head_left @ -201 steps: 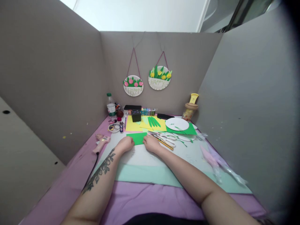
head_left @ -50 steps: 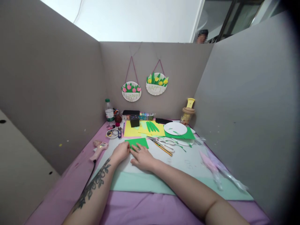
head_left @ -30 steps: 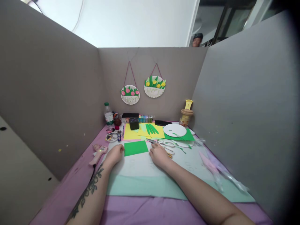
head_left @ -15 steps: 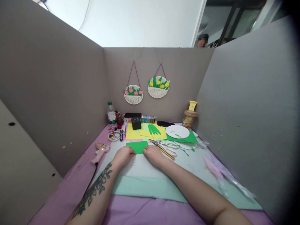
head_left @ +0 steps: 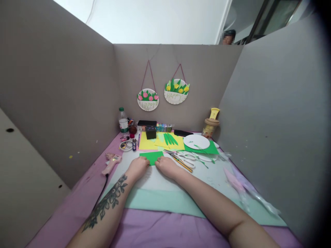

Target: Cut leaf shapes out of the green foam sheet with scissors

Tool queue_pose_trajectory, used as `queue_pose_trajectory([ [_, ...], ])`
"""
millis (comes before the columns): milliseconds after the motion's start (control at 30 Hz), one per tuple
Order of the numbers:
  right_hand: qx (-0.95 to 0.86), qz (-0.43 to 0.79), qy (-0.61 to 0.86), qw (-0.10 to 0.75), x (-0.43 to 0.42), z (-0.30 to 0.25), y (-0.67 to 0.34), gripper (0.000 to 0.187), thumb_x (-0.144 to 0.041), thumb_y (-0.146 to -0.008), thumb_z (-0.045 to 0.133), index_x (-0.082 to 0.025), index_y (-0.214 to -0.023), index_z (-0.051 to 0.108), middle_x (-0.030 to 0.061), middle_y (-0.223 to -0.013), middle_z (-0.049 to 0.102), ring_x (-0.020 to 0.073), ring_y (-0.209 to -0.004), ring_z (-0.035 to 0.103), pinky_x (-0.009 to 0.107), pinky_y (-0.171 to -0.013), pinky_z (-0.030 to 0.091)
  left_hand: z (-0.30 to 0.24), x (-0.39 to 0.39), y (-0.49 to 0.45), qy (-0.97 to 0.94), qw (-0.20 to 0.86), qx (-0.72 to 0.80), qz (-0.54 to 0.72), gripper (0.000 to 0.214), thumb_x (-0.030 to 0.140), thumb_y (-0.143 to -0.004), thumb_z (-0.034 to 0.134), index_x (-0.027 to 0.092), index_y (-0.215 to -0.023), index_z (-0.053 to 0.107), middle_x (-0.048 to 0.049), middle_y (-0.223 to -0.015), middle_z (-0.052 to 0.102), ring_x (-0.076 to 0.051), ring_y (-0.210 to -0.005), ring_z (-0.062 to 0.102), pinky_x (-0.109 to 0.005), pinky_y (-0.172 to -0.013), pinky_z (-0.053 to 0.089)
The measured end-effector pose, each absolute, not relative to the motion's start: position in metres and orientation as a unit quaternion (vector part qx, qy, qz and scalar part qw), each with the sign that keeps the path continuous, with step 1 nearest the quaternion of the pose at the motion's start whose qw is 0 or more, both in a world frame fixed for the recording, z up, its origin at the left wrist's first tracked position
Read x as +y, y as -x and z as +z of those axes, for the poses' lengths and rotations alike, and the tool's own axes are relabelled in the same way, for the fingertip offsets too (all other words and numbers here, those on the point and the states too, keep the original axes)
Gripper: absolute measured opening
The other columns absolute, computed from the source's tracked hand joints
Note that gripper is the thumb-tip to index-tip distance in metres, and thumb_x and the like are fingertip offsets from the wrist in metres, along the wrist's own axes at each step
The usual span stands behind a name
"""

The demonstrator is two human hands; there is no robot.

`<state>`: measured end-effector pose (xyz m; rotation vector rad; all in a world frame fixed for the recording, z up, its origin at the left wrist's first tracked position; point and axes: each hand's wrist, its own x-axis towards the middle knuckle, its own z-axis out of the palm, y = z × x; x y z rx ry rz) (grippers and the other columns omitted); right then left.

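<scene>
A green paper sheet [head_left: 152, 157] lies on the white work surface in front of me. At its near left corner, my left hand [head_left: 139, 168] is closed on the edge with curled fingers. My right hand [head_left: 166, 166] grips the near edge farther right, a small gap from the left. The fingertips partly hide the paper's lower rim. Just right of my right hand lie scissors [head_left: 191, 164] with white handles and yellow pencils [head_left: 184, 165]. Beyond the sheet, green leaf-shaped cutouts [head_left: 170, 139] rest on yellow paper [head_left: 144, 146].
A white paper plate [head_left: 196, 142] sits on more green paper at right, with green scraps nearby. A pink glue gun [head_left: 111, 164] with a cord lies left. A bottle [head_left: 123, 124] and a lidded cup [head_left: 210, 128] stand farther back. Grey partitions [head_left: 201, 65] enclose the table; two plate crafts hang behind.
My right hand has slid slightly left along the paper's near edge, closer to my left hand. The camera view has shifted a little. The left hand keeps its place on the paper.
</scene>
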<state>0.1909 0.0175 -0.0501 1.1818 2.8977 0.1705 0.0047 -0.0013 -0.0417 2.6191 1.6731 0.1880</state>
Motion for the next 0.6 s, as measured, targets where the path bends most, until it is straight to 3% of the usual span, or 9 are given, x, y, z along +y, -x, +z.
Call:
queue_pose_trajectory([
  [600,0.889,-0.014,-0.447,-0.096,0.026,-0.061,-0.184,0.026,-0.023,-0.094,0.039,-0.014,-0.095,0.064,0.011,-0.1,0.064,0.0196,-0.095,0.055,0.028,-0.084,0.039,-0.052,0.009,-0.003,-0.812,0.069,0.566,0.125,0.022,0.019,-0.084,0.044,0.017,-0.083,0.066,-0.0086,-0.087,0.067,-0.02,-0.083,0.06,-0.027,-0.073,0.041],
])
